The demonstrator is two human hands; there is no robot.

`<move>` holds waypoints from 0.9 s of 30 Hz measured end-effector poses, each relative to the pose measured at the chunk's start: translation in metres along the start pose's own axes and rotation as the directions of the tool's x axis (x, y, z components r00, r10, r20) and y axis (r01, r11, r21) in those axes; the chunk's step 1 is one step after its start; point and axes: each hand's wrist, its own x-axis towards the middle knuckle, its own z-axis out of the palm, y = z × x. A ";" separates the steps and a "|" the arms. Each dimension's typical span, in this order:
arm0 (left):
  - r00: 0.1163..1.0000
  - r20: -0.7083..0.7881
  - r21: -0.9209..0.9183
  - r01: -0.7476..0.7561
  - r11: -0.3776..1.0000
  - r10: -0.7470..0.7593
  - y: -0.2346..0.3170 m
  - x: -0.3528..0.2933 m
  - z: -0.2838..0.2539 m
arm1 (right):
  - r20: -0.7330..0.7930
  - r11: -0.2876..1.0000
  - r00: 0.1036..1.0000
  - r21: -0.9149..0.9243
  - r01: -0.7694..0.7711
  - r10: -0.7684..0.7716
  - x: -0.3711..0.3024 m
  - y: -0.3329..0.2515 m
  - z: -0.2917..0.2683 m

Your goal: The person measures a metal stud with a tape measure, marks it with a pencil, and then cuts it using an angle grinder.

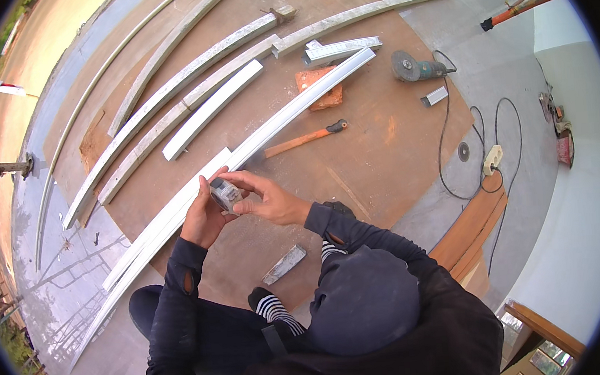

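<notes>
A small worn grey-white tape measure [226, 195] sits between my two hands, above the long white metal profiles. My left hand [201, 215] cups it from the left, thumb up along its side. From the right, my right hand [273, 198] grips it with thumb and fingers. Beneath and beyond the hands, a long white metal profile [300, 103] runs diagonally from lower left to upper right. A second white profile [168, 215] lies alongside it. Just past my right hand rests a hammer [300, 141] with an orange handle.
An angle grinder [414, 68], a short metal offcut [435, 96], a cutting disc [463, 151] and a corded power strip [493, 160] lie at right. An orange brick [322, 90] touches the long profile. Beyond are several bars and a shorter white profile [213, 110]. Wooden planks [469, 227] lie lower right.
</notes>
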 end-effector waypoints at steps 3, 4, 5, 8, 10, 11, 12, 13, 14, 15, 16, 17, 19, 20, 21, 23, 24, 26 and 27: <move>0.994 -0.037 -0.007 -0.100 0.995 0.100 0.003 0.006 0.020 | -0.113 0.958 0.991 -0.285 0.031 -0.066 0.008 -0.010 -0.017; 0.986 -0.074 0.099 -0.144 0.985 0.152 0.002 0.010 0.018 | -0.162 0.942 0.985 -0.337 -0.002 -0.056 0.008 -0.010 -0.025; 0.973 -0.105 0.205 -0.183 0.962 0.208 0.002 0.014 0.016 | -0.210 0.922 0.976 -0.385 -0.037 -0.048 0.007 -0.011 -0.032; 0.909 -0.083 0.605 -0.280 0.745 0.409 -0.003 0.022 0.027 | -0.206 0.951 0.936 0.186 -0.248 0.285 0.001 -0.018 -0.036; 0.879 0.011 0.770 -0.311 0.557 0.476 -0.005 0.026 0.039 | -0.167 0.862 0.884 0.361 -0.356 0.436 -0.005 -0.019 -0.036; 0.880 0.046 0.832 -0.296 0.469 0.474 -0.008 0.026 0.039 | -0.182 0.858 0.869 0.343 -0.383 0.461 -0.006 -0.014 -0.034; 0.877 0.081 0.884 -0.283 0.373 0.473 -0.011 0.025 0.038 | -0.196 0.855 0.854 0.321 -0.408 0.482 -0.006 -0.012 -0.034; 0.875 0.116 0.924 -0.269 0.272 0.470 -0.013 0.026 0.037 | -0.213 0.843 0.839 0.339 -0.417 0.501 -0.007 -0.010 -0.035; 0.868 0.157 0.929 -0.292 0.228 0.472 -0.013 0.028 0.037 | -0.228 0.831 0.823 0.357 -0.426 0.520 -0.007 -0.008 -0.037; 0.871 0.166 0.936 -0.287 0.204 0.462 -0.013 0.029 0.037 | -0.242 0.817 0.806 0.379 -0.434 0.540 -0.007 -0.005 -0.039; 0.874 0.174 0.943 -0.281 0.180 0.453 -0.012 0.028 0.038 | -0.259 0.816 0.808 0.418 -0.400 0.529 -0.007 -0.003 -0.044; 0.878 0.180 0.949 -0.273 0.155 0.444 -0.012 0.028 0.039 | -0.275 0.812 0.809 0.455 -0.366 0.519 -0.006 -0.001 -0.050; 0.871 0.146 0.965 -0.229 0.126 0.470 -0.004 0.023 0.033 | -0.364 0.846 0.803 0.445 -0.295 0.472 0.006 -0.010 -0.072; 0.866 0.128 0.972 -0.207 0.113 0.483 0.000 0.021 0.027 | -0.438 0.879 0.787 0.397 -0.264 0.434 0.014 -0.022 -0.096; 0.860 0.108 0.983 -0.167 0.074 0.498 0.003 0.019 0.017 | -0.588 0.930 0.730 0.313 -0.193 0.350 0.021 -0.036 -0.127; 0.847 0.141 0.989 -0.144 -0.034 0.513 0.014 0.014 0.006 | -0.826 0.982 0.556 -0.015 -0.190 0.095 0.026 -0.049 -0.218; 0.847 0.125 0.991 -0.133 -0.022 0.516 0.014 0.012 -0.004 | -0.889 0.944 0.451 -0.217 -0.249 -0.086 0.029 -0.052 -0.268; 0.844 0.083 0.995 -0.099 0.001 0.530 0.015 0.006 -0.023 | -0.915 0.812 0.376 -0.325 -0.485 -0.142 0.040 -0.058 -0.343; 0.853 0.064 0.997 -0.079 0.008 0.519 0.015 0.004 -0.028 | -0.918 0.682 0.350 -0.377 -0.627 -0.186 0.048 -0.056 -0.366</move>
